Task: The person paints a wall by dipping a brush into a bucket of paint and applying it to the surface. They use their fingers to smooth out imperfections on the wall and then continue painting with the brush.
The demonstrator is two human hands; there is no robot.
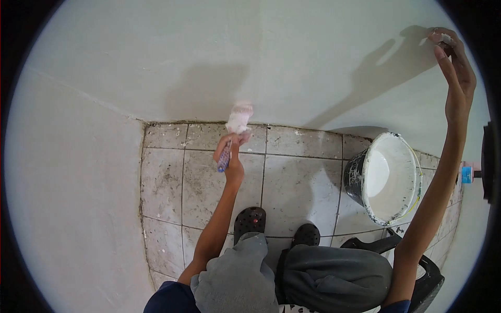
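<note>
My left hand (233,148) is closed around the patterned purple-and-blue handle of a paintbrush (239,119). White paint coats the brush head, and its bristle tips press against the wall (302,62) just above the floor line. Far up at the right, my right hand (459,68) rests its fingertips on the same wall, thumb apart from the fingers. A white smear that looks like paint shows on those fingers; part of the grip side is hidden. Below that arm stands a black bucket (356,177) with white paint inside and a paint-crusted rim.
Dirty, paint-spotted tiles (297,180) cover the floor, meeting a second wall (73,193) at the left. A black plastic stool or chair (430,281) is partly visible beside my legs. My feet wear dark clogs (250,221). A blue-and-pink object (467,175) shows at the right edge.
</note>
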